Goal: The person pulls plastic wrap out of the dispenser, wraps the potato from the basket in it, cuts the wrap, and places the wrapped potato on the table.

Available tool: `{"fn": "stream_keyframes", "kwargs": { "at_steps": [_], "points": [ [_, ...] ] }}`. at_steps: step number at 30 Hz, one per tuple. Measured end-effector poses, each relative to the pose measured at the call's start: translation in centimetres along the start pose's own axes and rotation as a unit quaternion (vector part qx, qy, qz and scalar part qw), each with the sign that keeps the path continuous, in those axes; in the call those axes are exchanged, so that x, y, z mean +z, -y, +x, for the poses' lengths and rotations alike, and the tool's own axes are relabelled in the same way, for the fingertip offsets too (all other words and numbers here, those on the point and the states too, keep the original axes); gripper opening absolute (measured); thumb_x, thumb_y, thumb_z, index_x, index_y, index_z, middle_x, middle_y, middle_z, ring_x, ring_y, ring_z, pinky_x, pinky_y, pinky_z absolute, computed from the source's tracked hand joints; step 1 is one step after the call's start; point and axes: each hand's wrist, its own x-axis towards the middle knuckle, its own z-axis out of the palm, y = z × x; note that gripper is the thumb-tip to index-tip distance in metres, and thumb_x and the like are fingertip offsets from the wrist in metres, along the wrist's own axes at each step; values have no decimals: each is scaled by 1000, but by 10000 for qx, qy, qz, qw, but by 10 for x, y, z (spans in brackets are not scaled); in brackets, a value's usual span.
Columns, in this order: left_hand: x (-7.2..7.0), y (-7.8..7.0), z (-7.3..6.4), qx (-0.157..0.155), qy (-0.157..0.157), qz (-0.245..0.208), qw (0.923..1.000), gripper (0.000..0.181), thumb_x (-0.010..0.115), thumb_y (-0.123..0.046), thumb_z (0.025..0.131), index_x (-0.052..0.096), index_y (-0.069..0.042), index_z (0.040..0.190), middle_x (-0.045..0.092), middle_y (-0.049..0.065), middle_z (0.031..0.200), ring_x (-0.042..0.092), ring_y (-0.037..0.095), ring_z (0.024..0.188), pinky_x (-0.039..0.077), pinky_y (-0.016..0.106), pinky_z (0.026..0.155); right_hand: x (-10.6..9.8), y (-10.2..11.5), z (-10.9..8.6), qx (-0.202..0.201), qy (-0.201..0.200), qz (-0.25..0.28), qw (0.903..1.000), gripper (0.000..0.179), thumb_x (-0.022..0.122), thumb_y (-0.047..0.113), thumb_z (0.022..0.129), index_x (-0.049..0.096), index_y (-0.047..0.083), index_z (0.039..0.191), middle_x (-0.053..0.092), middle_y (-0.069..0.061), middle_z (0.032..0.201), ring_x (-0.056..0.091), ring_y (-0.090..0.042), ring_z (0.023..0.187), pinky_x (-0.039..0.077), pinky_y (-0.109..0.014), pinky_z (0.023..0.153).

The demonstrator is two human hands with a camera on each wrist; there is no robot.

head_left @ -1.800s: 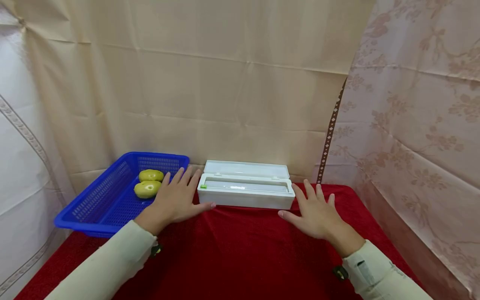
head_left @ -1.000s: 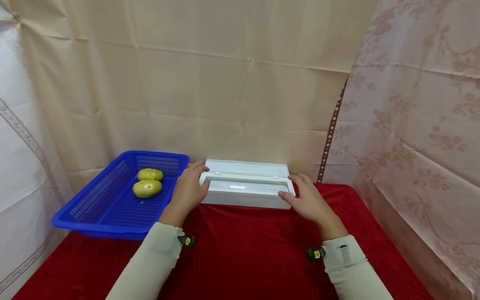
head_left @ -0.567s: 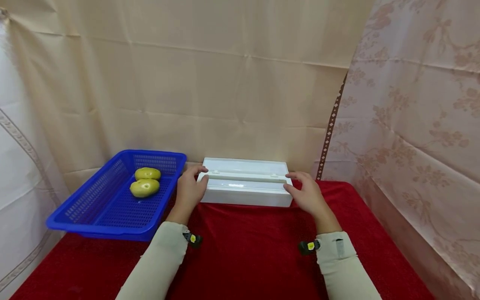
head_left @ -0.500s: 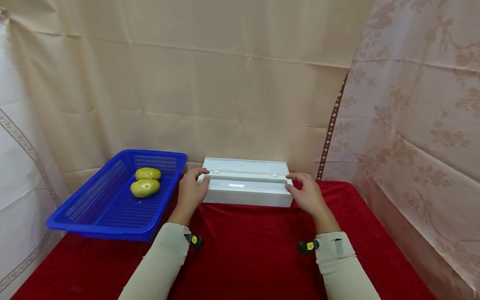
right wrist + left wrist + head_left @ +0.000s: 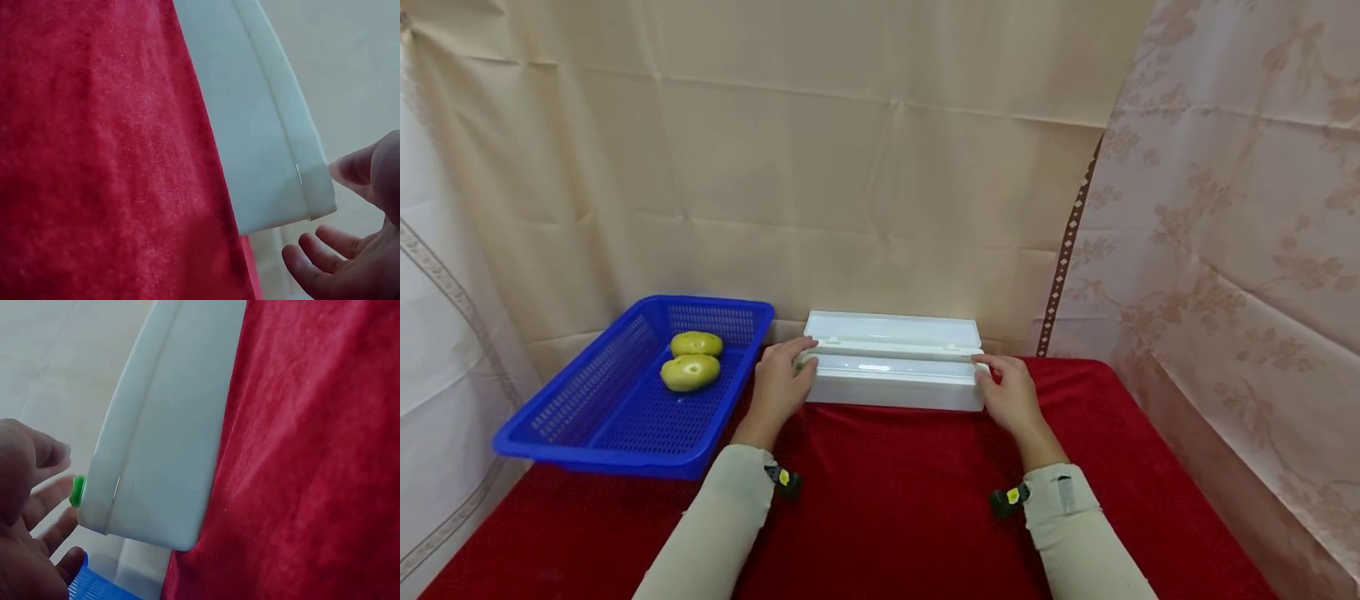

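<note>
Box between left hand and right hand, now less splayed

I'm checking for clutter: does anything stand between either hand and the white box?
Nothing loose visible: the left hand and right hand are at opposite ends of the white box, whose own green tab is by the left hand.

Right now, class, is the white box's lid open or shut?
Open: the lid leans back behind the white box, uncovering its top.
</note>
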Motion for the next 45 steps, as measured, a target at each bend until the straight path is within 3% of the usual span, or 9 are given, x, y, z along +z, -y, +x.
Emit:
{"fn": "stream_keyframes", "kwargs": {
  "at_steps": [4,8,17,21,24,27,30,36,45],
  "points": [
    [-2,4,2,80,164,41,9998,34,68,-20,97,72,-11,129,63,10,145,49,40,138,33,66,111,7,0,2,-204,-40,13,9998,32,60,3,96,72,0,125,64,-31,128,54,-44,123,42,-56,106],
    [-1,7,2,-116,430,166,9989,32,68,-22,98,74,-13,127,60,8,150,44,39,142,32,66,109,14,2,4,-266,64,-114,9996,33,60,5,95,72,-1,125,64,-33,127,51,-46,126,39,-56,109],
    [4,8,2,-315,530,424,9972,19,70,-25,96,81,-12,105,61,4,149,43,37,142,32,64,109,18,3,6,-82,-26,-173,9998,26,61,6,92,77,2,111,67,-30,121,54,-43,124,40,-52,107],
    [6,8,2,-367,439,392,9976,18,71,-24,94,81,-12,102,62,4,147,44,36,141,32,63,109,19,3,7,78,-219,-147,9996,23,62,7,90,80,5,104,71,-22,95,61,-34,95,49,-43,83],
    [8,7,2,-430,343,355,9979,17,71,-25,92,81,-13,100,64,4,144,46,36,139,31,61,108,20,3,6,268,-356,-121,9989,20,64,9,89,82,8,99,59,-12,69,51,-26,72,42,-35,62],
    [9,6,4,-457,232,333,9981,16,71,-25,93,81,-14,99,67,4,141,48,35,137,32,59,108,20,4,6,414,-480,-136,9979,18,67,11,88,83,10,95,53,-8,64,46,-22,68,37,-31,58],
    [10,5,8,-362,102,347,9987,18,71,-25,94,81,-13,102,69,4,137,51,35,134,33,58,106,21,6,7,469,-566,-133,9972,18,67,13,89,83,11,94,62,-14,73,52,-27,75,39,-34,64],
    [8,3,11,-317,-38,540,9980,19,73,-28,96,81,-13,104,69,12,130,56,39,126,37,58,99,25,9,13,522,-495,-217,9972,20,66,18,93,83,9,98,76,-16,112,65,-36,111,47,-49,95],
    [13,-6,25,-289,132,828,9961,17,70,-31,98,80,-19,105,78,7,109,65,32,105,39,53,91,22,4,23,146,-690,-649,9954,18,67,13,95,81,2,98,72,-24,112,55,-38,119,31,-55,107]
  ]
}}
